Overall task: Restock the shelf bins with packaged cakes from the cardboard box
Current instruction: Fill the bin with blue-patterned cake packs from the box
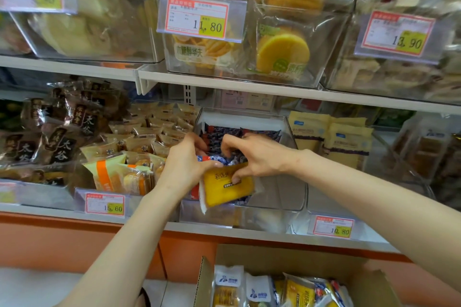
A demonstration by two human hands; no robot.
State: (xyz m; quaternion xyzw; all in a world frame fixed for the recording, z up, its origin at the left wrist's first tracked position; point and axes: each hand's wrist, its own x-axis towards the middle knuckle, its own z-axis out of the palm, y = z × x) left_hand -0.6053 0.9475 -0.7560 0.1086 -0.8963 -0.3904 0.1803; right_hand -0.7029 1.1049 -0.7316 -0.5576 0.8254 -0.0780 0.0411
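Nearest, at the bottom edge: cardboard box [274, 254], flaps open, cut off by the frame, holding packaged cakes [296, 289] in white, yellow and blue wrappers, print too small to read. Farther up, at the near end of a clear shelf bin [282, 197]: yellow cake pack [224, 187], tilted, its lower left corner poking past the bin's front wall. Pinched by right hand [259, 157], thumb pressed on the printed face, fingers curled behind and partly hidden. Held too near its top by left hand [182, 164], thumb hooked along the upper edge, fingers curled out of sight among blue wrapped packs [219, 137] filling the bin's far half. Left of that bin: orange-striped packs [112, 174] behind a price tag [104, 204] reading 15.60. Right: pale yellow bags [346, 144], upright, lettering illegible. Above, on the upper shelf [249, 85]: round cakes [283, 51] in clear bins, outer corners smeared by blur.
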